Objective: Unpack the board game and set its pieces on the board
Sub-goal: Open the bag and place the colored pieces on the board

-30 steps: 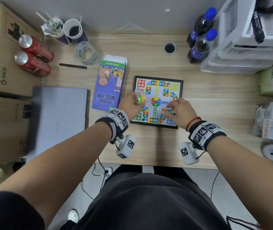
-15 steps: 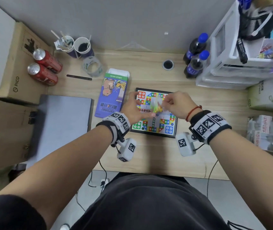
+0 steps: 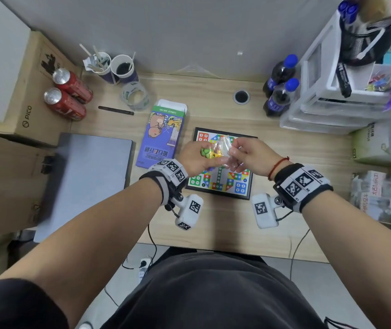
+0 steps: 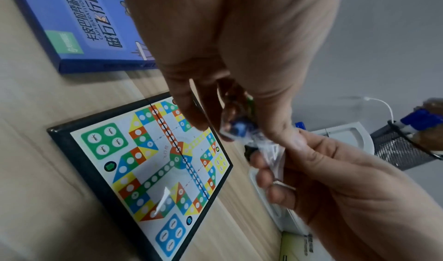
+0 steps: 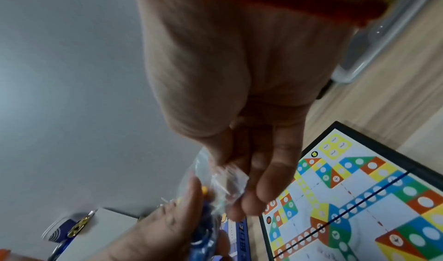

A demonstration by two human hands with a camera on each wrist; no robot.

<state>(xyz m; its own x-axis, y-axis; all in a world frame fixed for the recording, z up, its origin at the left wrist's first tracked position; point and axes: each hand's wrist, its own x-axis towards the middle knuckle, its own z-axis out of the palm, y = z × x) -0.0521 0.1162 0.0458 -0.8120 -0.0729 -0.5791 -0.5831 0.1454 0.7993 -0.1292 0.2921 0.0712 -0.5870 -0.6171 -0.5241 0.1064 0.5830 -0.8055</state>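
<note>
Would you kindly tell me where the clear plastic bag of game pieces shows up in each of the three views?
Head: the bag of pieces is at centre, held between both hands above the board.
Left wrist: the bag is right of centre, under the left hand's fingers.
Right wrist: the bag is at lower centre, pinched by the right hand.
Shared landmark: the colourful game board, seen in all three.

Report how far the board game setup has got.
Done: the board lies open on the desk beside its box. In hand: left hand and right hand both pinch the clear bag of pieces above it. Left: emptying the bag and placing every piece.
</note>
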